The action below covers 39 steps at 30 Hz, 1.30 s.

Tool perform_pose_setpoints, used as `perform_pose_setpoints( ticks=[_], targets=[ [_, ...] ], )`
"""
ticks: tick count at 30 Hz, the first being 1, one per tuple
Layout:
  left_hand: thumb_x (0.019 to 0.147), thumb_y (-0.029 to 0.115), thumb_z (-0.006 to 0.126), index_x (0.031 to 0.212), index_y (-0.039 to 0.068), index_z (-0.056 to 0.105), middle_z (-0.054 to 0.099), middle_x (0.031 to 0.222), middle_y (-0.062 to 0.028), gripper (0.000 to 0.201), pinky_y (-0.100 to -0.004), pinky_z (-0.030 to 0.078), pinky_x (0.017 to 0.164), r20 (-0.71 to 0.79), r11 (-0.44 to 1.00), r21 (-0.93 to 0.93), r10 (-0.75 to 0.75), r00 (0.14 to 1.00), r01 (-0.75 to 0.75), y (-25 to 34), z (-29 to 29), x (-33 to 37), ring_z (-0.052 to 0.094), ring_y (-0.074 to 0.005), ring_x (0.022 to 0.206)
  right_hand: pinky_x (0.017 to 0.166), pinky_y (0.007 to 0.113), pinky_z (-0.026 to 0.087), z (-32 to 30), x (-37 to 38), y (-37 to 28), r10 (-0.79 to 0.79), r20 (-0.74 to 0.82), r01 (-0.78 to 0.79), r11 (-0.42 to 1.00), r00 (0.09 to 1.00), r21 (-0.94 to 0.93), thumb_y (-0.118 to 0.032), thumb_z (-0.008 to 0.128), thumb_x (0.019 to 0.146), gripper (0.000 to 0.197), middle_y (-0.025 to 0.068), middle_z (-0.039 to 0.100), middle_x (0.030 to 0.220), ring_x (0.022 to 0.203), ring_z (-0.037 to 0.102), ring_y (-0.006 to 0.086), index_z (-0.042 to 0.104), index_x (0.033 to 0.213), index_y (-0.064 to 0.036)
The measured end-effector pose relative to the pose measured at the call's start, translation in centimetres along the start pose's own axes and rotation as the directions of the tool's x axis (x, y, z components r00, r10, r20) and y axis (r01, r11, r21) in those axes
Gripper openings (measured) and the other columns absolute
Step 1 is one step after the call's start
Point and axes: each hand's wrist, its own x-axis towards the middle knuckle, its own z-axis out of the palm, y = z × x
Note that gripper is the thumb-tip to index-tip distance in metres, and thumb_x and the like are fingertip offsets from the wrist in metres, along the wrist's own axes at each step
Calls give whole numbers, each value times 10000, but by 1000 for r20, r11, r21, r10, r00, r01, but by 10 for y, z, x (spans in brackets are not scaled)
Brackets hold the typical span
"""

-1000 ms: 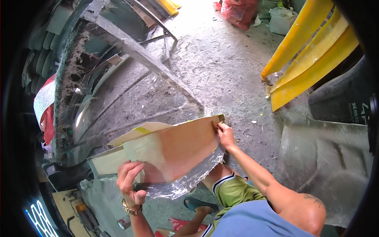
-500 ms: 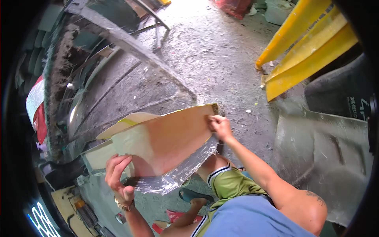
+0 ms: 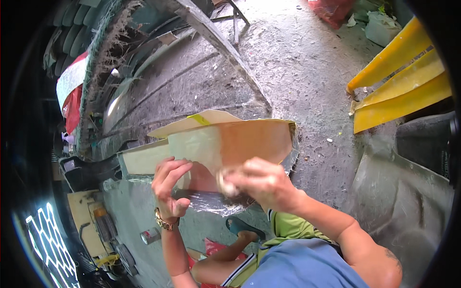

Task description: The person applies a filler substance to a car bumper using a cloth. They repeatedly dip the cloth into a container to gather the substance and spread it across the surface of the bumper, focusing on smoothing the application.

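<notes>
L hand (image 3: 169,189) has its grip clamped on the lower left part of a tan cardboard sheet (image 3: 249,141), fingers curled over the front, thumb behind it and not visible. R hand (image 3: 261,181) is blurred; its grip is closed on a small pale pad (image 3: 225,182) pressed to the sheet, but what the pad is I cannot tell. The sheet is held up in front of the chest, above the concrete floor (image 3: 307,72). Clear plastic film (image 3: 211,204) hangs under the sheet, partly covered by both hands. A gold wristwatch (image 3: 164,222) sits on the L wrist. Yellow planks (image 3: 398,86) at right are cut off by the picture rim.
</notes>
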Motion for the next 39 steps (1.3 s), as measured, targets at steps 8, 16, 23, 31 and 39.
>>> perform_pose_setpoints(
  ticks=[8,16,23,31,39],
  targets=[
    [779,744,308,903,-47,640,620,881,-174,867,-503,410,892,-5,999,-16,-52,999,52,3,3,5,590,-325,863,759,316,525,-11,-49,58,75,49,-85,965,996,250,104,580,672,358,48,629,981,900,620,223,643,974,-80],
    [811,722,252,934,-78,608,618,808,-199,884,-509,426,817,25,997,72,8,1000,-9,7,2,-1,594,-335,774,816,307,480,30,-196,239,691,-70,-647,704,720,293,30,568,758,269,114,648,997,902,622,192,641,1009,-30],
    [818,714,168,903,-85,599,610,815,-218,911,-523,381,906,37,991,123,-62,997,57,11,10,-2,588,-345,812,773,343,489,43,-216,354,742,-478,-830,556,470,48,-8,588,744,240,145,642,949,880,624,279,645,975,-47],
    [830,705,173,927,-88,588,602,814,-229,900,-520,388,889,55,996,89,-37,998,32,9,8,2,581,-348,805,766,370,481,63,-192,382,650,-513,-797,591,560,-122,-10,575,749,248,102,596,955,900,591,312,652,958,-118],
    [838,704,172,979,-82,571,588,822,-229,893,-531,380,887,105,998,67,-13,994,6,5,0,-6,573,-345,814,734,416,470,38,-213,349,795,-155,-801,541,587,-256,-62,537,790,148,157,581,871,867,575,355,639,897,-75]
  ],
)
